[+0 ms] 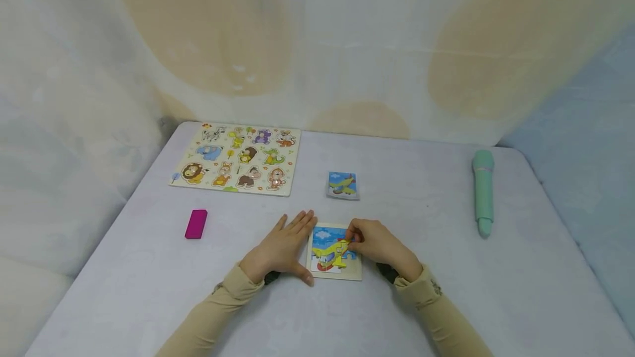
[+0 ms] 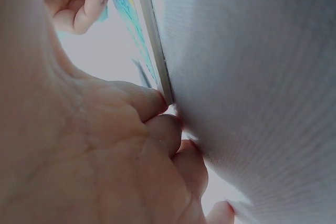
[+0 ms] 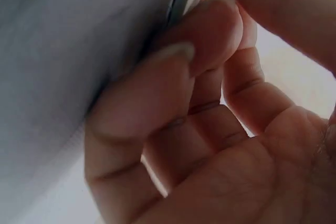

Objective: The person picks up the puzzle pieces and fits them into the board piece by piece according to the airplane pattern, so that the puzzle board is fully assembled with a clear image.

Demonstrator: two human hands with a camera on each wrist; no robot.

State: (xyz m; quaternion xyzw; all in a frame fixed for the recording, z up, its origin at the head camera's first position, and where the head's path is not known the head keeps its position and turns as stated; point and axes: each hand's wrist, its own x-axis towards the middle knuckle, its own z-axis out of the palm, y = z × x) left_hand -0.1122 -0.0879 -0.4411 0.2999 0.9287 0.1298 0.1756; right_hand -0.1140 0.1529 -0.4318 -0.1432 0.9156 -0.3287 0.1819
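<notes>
A small wooden jigsaw puzzle (image 1: pixel 324 247) with a yellow airplane on blue sky lies in front of me, its lower right corner showing bare board. Along its left edge my left hand (image 1: pixel 285 249) is spread, fingertips at the upper left corner and thumb near the lower left. In the left wrist view, fingers touch the puzzle board's edge (image 2: pixel 157 51). My right hand (image 1: pixel 379 244), fingers curled, pinches a puzzle piece at the puzzle's upper right; the fingertips hide most of that piece. The right wrist view shows the curled fingers (image 3: pixel 205 30) close beside the board edge.
Beyond the puzzle lies a small airplane picture packet (image 1: pixel 342 185). An animal puzzle board (image 1: pixel 235 158) is at the back left, with a magenta block (image 1: pixel 196 223) nearer me. A mint-green microphone-shaped object (image 1: pixel 483 191) lies on the right of the white-covered table (image 1: pixel 526 291).
</notes>
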